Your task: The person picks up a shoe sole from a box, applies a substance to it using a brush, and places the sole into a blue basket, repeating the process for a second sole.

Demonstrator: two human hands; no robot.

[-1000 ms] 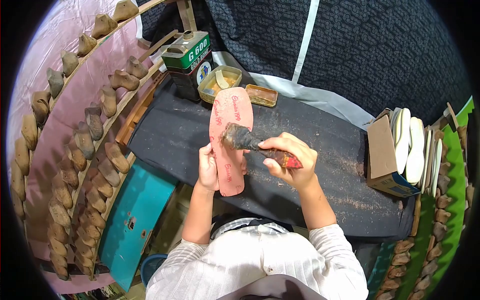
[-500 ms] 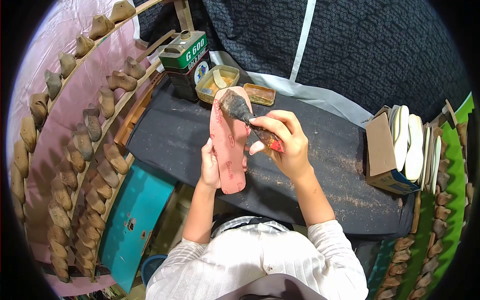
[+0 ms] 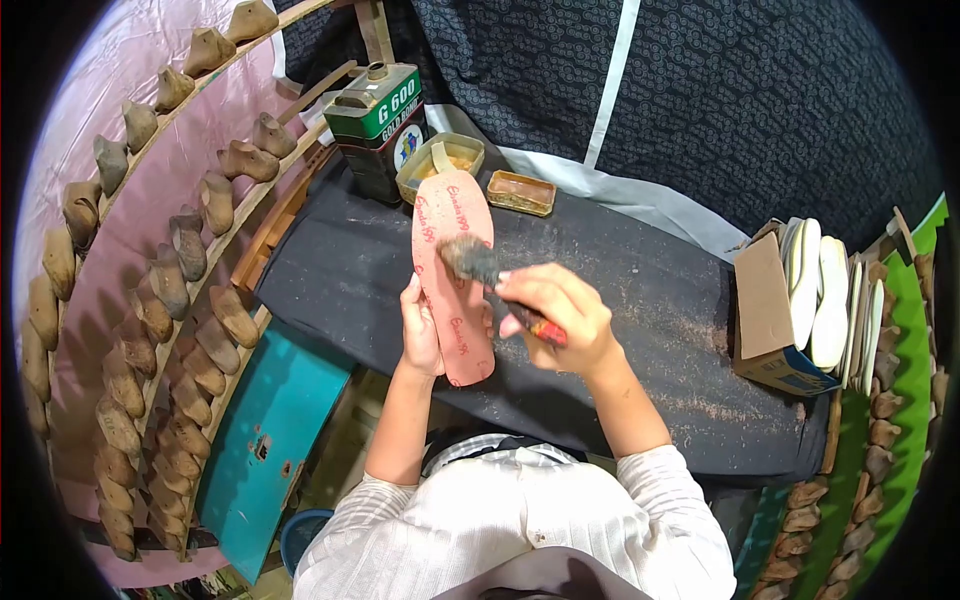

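Observation:
A pink insole [image 3: 462, 330] with red printed lettering is held upright along its length over the table edge. My left hand [image 3: 423, 330] is closed on its lower part, thumb at the left edge and fingertips showing at the right. In my right hand [image 3: 562, 312] is a paintbrush [image 3: 478, 262] with a red and black handle and dark, caked bristles. The bristles lie over the middle of the insole, seemingly against its face. Beyond the insole's far end sits a plastic tub [image 3: 468, 150] of yellowish glue with a pale strip in it.
A green and black metal can [image 3: 378, 125] stands behind the tub, left. A shallow amber tray [image 3: 522, 192] lies beside the tub. At the table's [image 3: 640, 330] right end is a cardboard box [image 3: 768, 310] of pale soles [image 3: 828, 300]. Racks of wooden shoe lasts [image 3: 165, 280] line both sides.
The brush has moved down the insole from its far end to its middle, my right hand lowering with it. The insole's far end has shifted slightly left.

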